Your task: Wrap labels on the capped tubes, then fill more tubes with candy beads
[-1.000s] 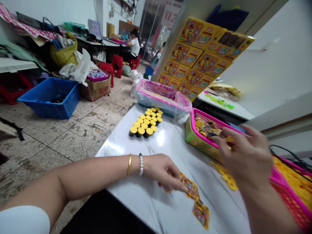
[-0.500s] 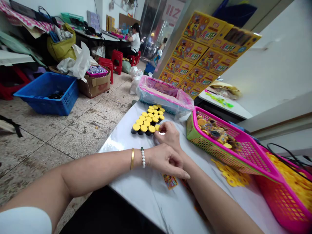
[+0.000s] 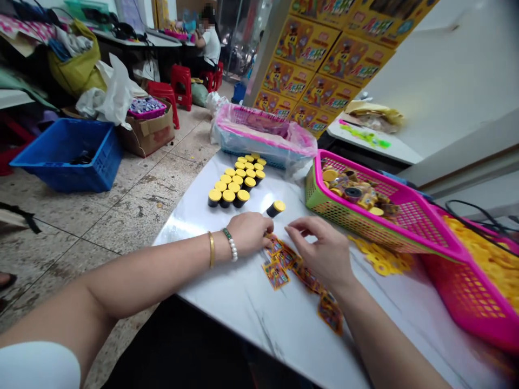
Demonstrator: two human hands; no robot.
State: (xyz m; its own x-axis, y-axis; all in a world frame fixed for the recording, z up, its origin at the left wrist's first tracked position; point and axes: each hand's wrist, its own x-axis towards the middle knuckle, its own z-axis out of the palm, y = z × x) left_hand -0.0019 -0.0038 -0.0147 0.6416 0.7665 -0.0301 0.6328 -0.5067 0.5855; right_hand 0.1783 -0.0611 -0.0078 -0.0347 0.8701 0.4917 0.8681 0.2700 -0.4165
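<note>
White marble-pattern table top (image 3: 251, 308) carries all work items. A pink-rimmed green basket (image 3: 320, 208) right of centre holds a heap of loose parts (image 3: 357, 192), judged still to be worked. Done stock is a block of upright black cylinders (image 3: 235, 181) with yellow caps, packed touching, toward the far edge. A printed sticker strip (image 3: 284, 265) lies between both hands. Fingers of the left hand (image 3: 249, 232) are curled together with their tips on the strip end; whether they pinch it is unclear. Fingers of the right hand (image 3: 324, 251) are slightly apart, holding nothing, just over the strip. One capped cylinder (image 3: 276, 208) lies tipped, apart from the block, just beyond the hands.
</note>
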